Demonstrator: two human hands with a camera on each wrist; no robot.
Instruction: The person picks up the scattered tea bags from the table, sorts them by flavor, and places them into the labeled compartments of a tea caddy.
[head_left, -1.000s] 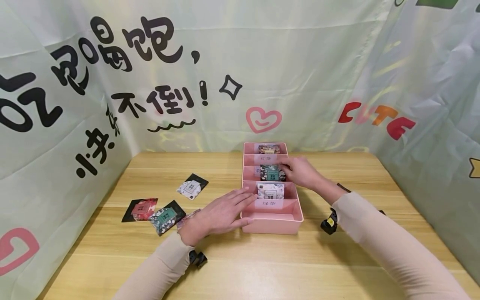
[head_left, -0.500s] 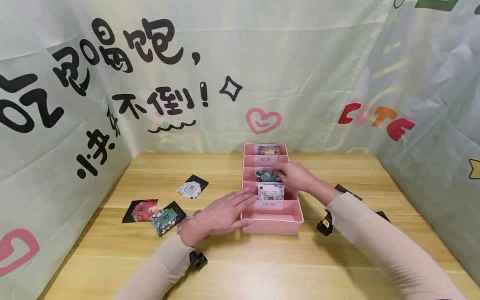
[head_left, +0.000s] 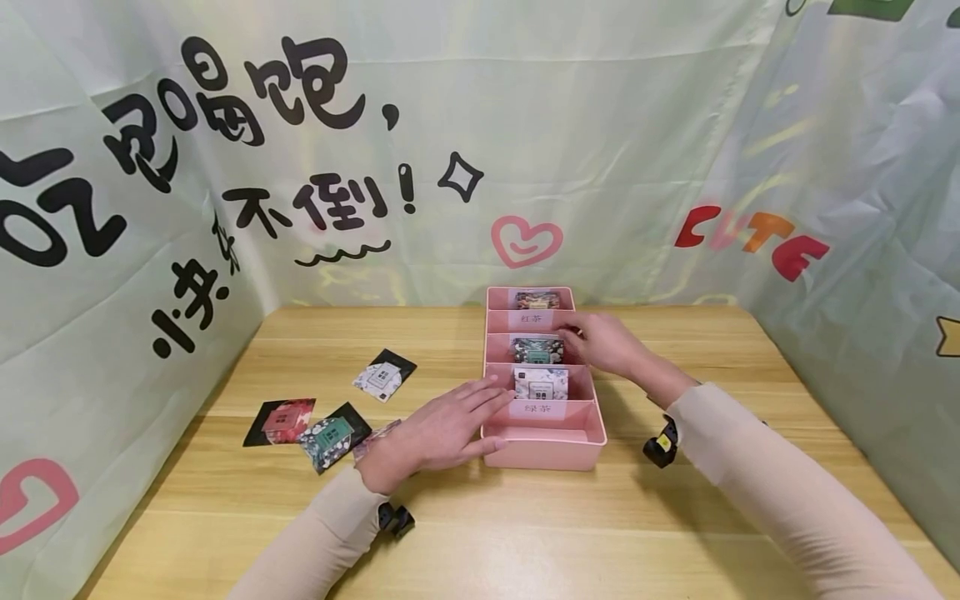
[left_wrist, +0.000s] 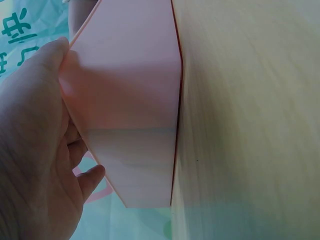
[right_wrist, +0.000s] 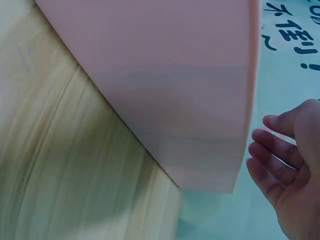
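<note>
Dividers [head_left: 581,410] in the head view are separating a green packet [head_left: 537,351] from a white packet [head_left: 542,384] at six o'clock inside a pink box [head_left: 543,456]. The left hand [head_left: 448,423] is resting on the box at eight o'clock, fingers straight, thumb spread; the right hand [head_left: 606,344] is hovering at two o'clock, fingers loosely bent. A red packet [head_left: 283,420] is lying at nine o'clock. Left wrist view: the left hand is touching the box at nine o'clock. Right wrist view: the right hand is hanging beside it at four o'clock.
</note>
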